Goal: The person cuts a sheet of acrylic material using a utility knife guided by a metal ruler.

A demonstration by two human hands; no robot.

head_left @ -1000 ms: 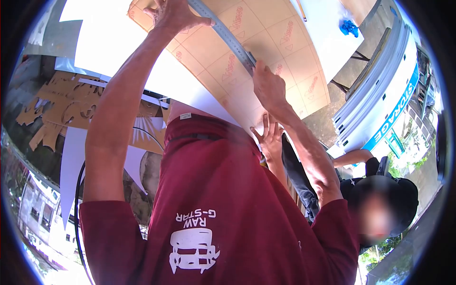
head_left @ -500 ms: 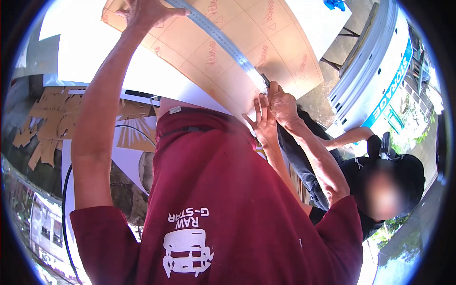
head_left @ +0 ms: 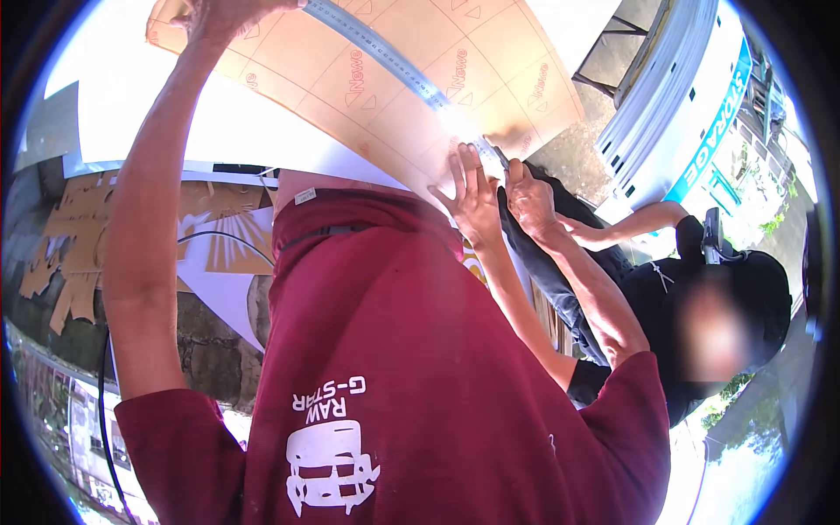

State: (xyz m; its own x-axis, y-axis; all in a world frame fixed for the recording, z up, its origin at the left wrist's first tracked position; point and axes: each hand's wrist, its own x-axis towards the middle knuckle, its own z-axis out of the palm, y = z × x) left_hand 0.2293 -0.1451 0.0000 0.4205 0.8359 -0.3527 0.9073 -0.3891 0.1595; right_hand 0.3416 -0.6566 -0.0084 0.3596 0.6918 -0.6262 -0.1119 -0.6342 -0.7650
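Note:
A long metal ruler (head_left: 385,57) lies across a brown sheet (head_left: 411,114) printed with red lettering and grid lines. My left hand (head_left: 229,17) is spread on the sheet at the top left, its thumb at the ruler's far end. My right hand (head_left: 531,199) is closed around a slim utility knife (head_left: 501,157), its tip at the sheet's near edge beside the ruler's near end. Another person's hand (head_left: 475,197) lies with fingers stretched over the near end of the ruler, just left of my right hand.
A white sheet (head_left: 289,131) lies under the brown one. A co-worker in black (head_left: 665,306) leans in from the right. Stacked white panels lettered STORAGE (head_left: 674,114) stand at the upper right. Cut cardboard scraps (head_left: 79,236) and a black cable (head_left: 109,411) are at the left.
My right hand and the knife have shifted slightly down and right, off the ruler's near end. The whole view has moved, so the sheet and ruler appear further left and higher.

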